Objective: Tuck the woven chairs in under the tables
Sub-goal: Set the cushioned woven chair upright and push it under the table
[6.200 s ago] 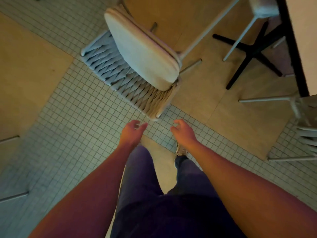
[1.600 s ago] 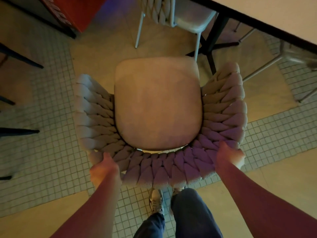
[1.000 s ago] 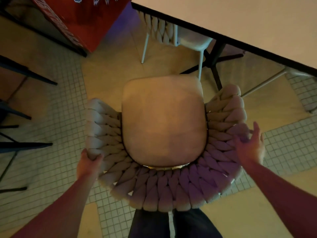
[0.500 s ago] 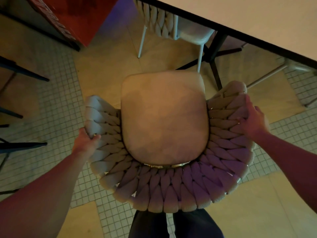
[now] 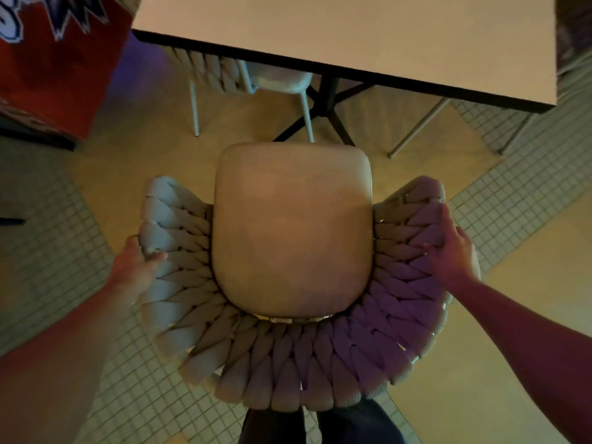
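Note:
A woven chair [image 5: 288, 363] with a beige seat cushion [image 5: 291, 229] stands right below me, its curved woven back toward my legs. My left hand [image 5: 136, 267] grips the left side of the woven rim. My right hand [image 5: 453, 251] grips the right side. The seat's front edge points at a pale table [image 5: 352, 36] with a dark edge, and stands a short way in front of it. The table's black cross base [image 5: 323, 107] shows under the top.
A second woven chair [image 5: 250, 78] sits tucked under the far left of the table. A red box or panel [image 5: 54, 59] stands at the upper left. Thin metal legs [image 5: 419, 126] of another chair angle down under the table's right end. The floor mixes small tiles and plain slabs.
The chair has come closer to the table, whose top now fills more of the view. Both hands shifted from the back of the rim to its sides and hold there.

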{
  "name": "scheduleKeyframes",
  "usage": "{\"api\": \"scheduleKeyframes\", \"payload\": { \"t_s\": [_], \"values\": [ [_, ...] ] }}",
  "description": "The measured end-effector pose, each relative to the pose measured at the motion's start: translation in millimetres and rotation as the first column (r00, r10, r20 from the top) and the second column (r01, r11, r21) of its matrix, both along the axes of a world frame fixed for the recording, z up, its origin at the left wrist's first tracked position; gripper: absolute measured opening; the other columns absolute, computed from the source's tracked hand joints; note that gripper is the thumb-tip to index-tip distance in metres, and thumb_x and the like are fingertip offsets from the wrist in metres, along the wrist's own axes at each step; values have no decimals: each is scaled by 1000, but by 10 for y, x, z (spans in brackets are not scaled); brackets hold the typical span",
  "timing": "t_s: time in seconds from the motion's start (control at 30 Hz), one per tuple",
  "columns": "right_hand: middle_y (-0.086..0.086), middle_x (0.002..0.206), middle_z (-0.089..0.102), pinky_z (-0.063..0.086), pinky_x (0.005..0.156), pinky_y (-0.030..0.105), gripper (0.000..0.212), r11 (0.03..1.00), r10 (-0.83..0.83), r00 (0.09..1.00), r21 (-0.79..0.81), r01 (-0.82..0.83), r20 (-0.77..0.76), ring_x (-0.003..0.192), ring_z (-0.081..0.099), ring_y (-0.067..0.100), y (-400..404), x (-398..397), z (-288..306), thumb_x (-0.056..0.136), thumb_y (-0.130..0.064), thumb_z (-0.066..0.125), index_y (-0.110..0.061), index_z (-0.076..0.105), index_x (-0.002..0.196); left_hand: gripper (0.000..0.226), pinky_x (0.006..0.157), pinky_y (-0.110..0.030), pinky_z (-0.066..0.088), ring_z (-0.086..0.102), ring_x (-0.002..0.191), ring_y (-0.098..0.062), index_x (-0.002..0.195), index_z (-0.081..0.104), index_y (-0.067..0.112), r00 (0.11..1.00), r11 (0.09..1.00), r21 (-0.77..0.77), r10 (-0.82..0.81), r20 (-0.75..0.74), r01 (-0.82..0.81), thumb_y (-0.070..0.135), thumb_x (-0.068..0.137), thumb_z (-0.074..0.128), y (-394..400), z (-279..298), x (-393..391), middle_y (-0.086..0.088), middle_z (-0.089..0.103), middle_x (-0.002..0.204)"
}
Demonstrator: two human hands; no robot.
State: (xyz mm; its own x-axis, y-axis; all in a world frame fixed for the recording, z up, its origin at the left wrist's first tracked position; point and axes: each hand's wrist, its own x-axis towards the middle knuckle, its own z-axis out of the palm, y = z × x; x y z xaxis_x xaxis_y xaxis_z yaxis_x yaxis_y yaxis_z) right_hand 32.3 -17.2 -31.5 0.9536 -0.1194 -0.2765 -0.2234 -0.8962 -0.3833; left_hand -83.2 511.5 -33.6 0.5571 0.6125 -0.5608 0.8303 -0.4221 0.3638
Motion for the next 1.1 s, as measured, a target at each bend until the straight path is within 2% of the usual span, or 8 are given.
{"api": "scheduleKeyframes", "payload": {
  "t_s": [0.17, 0.33, 0.47, 0.63, 0.8, 0.93, 1.1],
  "values": [
    [17, 117, 57, 42, 70, 33, 88, 997, -75, 997, -4, 75, -2, 98, 59, 37, -115, 3, 22, 83, -13, 62, -38, 13, 151, 45, 84, -53, 50, 59, 99, -43, 120, 46, 9, 998, 998, 14, -64, -19, 64, 28, 86, 67, -76, 36, 442, -22, 60, 113],
    [15, 120, 57, 48, 74, 39, 89, 994, -113, 994, -6, 113, -12, 101, 59, 39, -184, 63, 60, 82, -14, 63, -40, 13, 151, 43, 80, -53, 51, 60, 94, -42, 115, 47, 11, 995, 995, 27, -93, -21, 94, 30, 84, 68, -148, 78, 673, -21, 62, 109],
    [15, 112, 58, 42, 70, 33, 89, 990, -142, 990, -9, 142, -17, 97, 60, 38, -241, 191, 57, 82, -15, 63, -42, 13, 150, 39, 80, -55, 52, 60, 93, -41, 110, 46, 15, 995, 995, 0, -100, -2, 100, 31, 82, 69, -166, 48, 826, -19, 62, 107],
    [18, 111, 58, 41, 72, 34, 90, 988, -155, 988, -12, 155, -11, 99, 59, 39, -305, 356, 33, 81, -14, 65, -38, 15, 151, 35, 78, -50, 51, 59, 89, -36, 104, 45, 19, 992, 992, 10, -125, 19, 125, 32, 82, 69, -216, 36, 1059, -14, 61, 103],
    [16, 116, 60, 39, 71, 32, 88, 986, -163, 987, -26, 163, 3, 102, 59, 37, -326, 498, 32, 81, -16, 66, -38, 16, 151, 41, 76, -47, 49, 57, 89, -35, 111, 47, 11, 989, 989, 23, -145, 1, 145, 32, 83, 69, -227, 25, 1278, -14, 59, 103],
    [16, 107, 61, 40, 69, 33, 88, 986, -163, 986, -24, 164, 17, 97, 60, 38, -299, 626, 39, 82, -16, 65, -39, 16, 150, 43, 78, -48, 49, 57, 94, -37, 114, 47, 12, 989, 988, 47, -149, -10, 149, 33, 83, 69, -224, 21, 1414, -13, 57, 104],
    [15, 114, 61, 41, 72, 33, 88, 986, -167, 986, -19, 167, 11, 101, 59, 37, -302, 713, 34, 82, -17, 65, -41, 15, 150, 43, 75, -45, 47, 56, 91, -35, 114, 47, 11, 988, 987, 53, -154, -15, 154, 34, 84, 67, -226, 33, 1531, -13, 57, 104]
  ]
}}
